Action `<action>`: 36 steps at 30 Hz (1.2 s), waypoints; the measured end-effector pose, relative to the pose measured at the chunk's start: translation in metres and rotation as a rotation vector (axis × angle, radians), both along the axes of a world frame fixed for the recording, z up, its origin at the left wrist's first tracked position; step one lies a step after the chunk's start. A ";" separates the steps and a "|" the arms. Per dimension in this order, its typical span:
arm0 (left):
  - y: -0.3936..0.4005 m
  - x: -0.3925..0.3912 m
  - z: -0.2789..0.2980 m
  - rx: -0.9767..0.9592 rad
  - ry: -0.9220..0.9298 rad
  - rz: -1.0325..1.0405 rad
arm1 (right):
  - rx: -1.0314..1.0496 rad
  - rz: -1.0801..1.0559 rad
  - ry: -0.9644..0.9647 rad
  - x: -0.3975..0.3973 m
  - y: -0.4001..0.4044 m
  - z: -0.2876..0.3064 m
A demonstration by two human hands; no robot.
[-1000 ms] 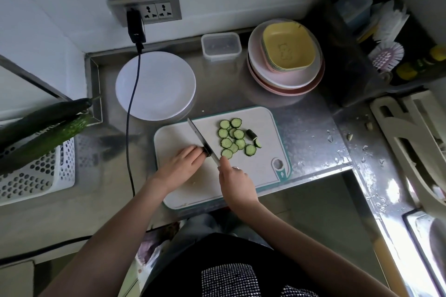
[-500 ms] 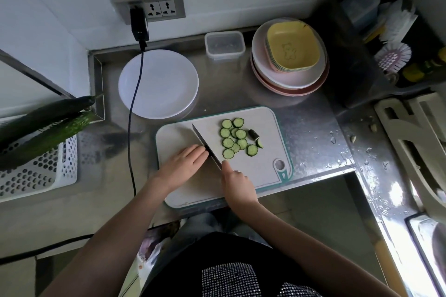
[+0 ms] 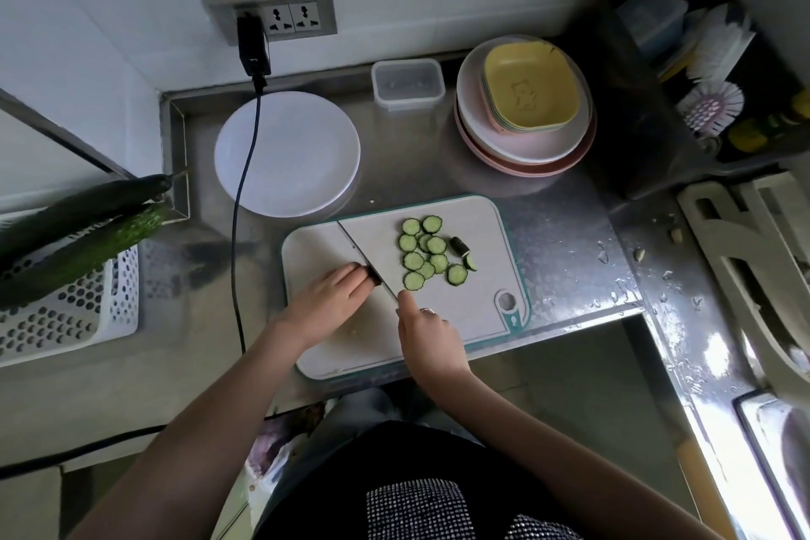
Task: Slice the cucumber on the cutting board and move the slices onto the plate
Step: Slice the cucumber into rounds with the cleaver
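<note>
**On the board, the last stub goes under the knife**

Across the middle of the cutting board (image 3: 464, 320) the slicing step is nearly finished. The left hand (image 3: 324, 303) lies curled over what is left of the cucumber (image 3: 374, 275), of which only a short dark end shows at the fingertips; the fingers are closed down on it, pinning it to the board. The right hand (image 3: 427, 338) is wrapped shut around the handle of the knife (image 3: 364, 256), index finger stretched along the spine, and the blade runs diagonally up and to the left with its edge right against the stub. Whether the edge has already bitten through cannot be told from this angle.

To the right of the blade lies a loose cluster of about 11 slices (image 3: 423, 252), some overlapping, with 1 dark end piece (image 3: 459, 246) just beside them. The white plate (image 3: 287, 153) sits behind the board's left corner, with no slices on it and a black cable (image 3: 243, 189) draped across its left side.

My judgement: 1 or 2 cuts remain, and they call for care, since the holding fingertips are nearly touching the blade. After that the transfer follows; the slices must travel left past the cable to reach the plate, so gathering them in batches seems sensible.
</note>
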State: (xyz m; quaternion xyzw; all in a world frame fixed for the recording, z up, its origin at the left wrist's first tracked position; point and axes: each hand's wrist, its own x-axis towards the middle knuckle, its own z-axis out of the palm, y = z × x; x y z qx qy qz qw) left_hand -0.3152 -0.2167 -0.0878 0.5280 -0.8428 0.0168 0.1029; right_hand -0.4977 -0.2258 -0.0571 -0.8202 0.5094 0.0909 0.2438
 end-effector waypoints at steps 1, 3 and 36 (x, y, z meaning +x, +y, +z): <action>0.000 0.000 0.000 0.006 -0.002 0.005 | -0.002 0.004 0.010 0.000 0.001 0.000; 0.000 0.000 -0.001 0.022 -0.004 0.008 | 0.002 0.013 0.024 0.002 0.002 0.000; 0.002 0.003 0.001 0.071 -0.029 0.004 | 0.002 -0.003 -0.024 0.003 0.000 0.000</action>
